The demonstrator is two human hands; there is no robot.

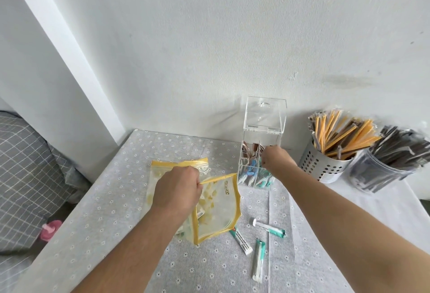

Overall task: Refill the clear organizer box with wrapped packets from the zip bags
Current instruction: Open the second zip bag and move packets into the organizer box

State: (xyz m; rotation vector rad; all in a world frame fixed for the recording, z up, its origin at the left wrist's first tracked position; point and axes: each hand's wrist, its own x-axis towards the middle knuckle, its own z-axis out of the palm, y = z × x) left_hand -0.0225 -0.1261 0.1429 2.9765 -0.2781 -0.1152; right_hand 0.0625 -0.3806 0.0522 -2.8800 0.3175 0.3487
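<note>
- Plain white wall backs a counter (116,199) covered with a grey cloth printed with small daisies; a bed (23,164) with a grey checked cover lies at the left, with a pink thing (50,228) beside it.
- The clear box (246,164) stands at the far side of the counter against the wall. Its lid (265,115) is flipped up and upright.
- Inside the box, brown packets fill the far compartment, blue ones sit in the middle, and teal-and-white ones are nearest.
- The right grip (275,160), a bare hand, is over the right side of the open box with its fingers curled down into it. The back of the hand hides them, so I cannot tell whether it holds anything.
- The left grip (176,188) is clamped on the yellow top edge of the near zip bag (216,211), pinching it and holding that edge up off the cloth. Pale yellow packets show through the bag.
- A far zip bag (158,171), also yellow-edged, lies flat behind the left grip, partly under the near one.
- Three loose teal-and-white packets lie on the cloth near the right forearm: one (268,227) farthest, one (240,241) just beside the near bag's corner, one (258,261) nearest.
- At the far right, a holed metal holder (325,167) carries orange and brown sticks, and a clear tub (377,174) just beside it holds dark ones.
</note>
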